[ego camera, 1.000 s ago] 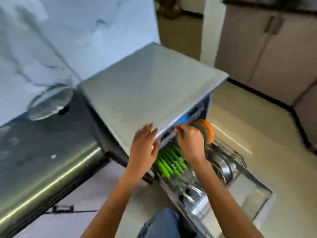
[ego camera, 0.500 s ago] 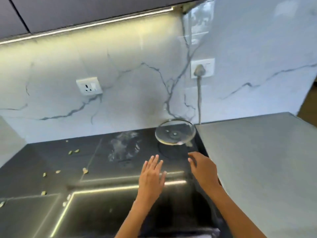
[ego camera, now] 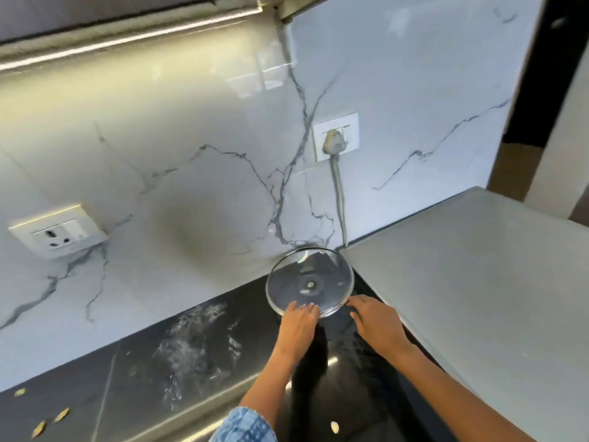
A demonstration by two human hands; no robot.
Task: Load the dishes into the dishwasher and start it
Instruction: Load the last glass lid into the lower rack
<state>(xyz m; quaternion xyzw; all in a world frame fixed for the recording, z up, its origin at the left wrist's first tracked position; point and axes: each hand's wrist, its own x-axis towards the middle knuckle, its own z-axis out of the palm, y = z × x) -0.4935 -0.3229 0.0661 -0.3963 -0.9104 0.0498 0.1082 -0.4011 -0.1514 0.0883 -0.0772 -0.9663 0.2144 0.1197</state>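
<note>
A: Progress? Dishwasher is not seen in this view; what is already loaded cannot be told.

B: Grey appliance top [ego camera: 478, 282] is seen at right, black counter [ego camera: 159, 362] beside it. One item is judged left: glass lid [ego camera: 310, 282], lying knob-down at the counter's back corner, against the marble wall.

A: Hands?

B: Left hand [ego camera: 298, 323] is laid on the lid's near rim, fingers straight. Right hand [ego camera: 376, 320] is reached to the rim's right edge, fingers extended, nothing gripped. Lid not yet lifted; loading and starting are judged still outstanding.
</note>
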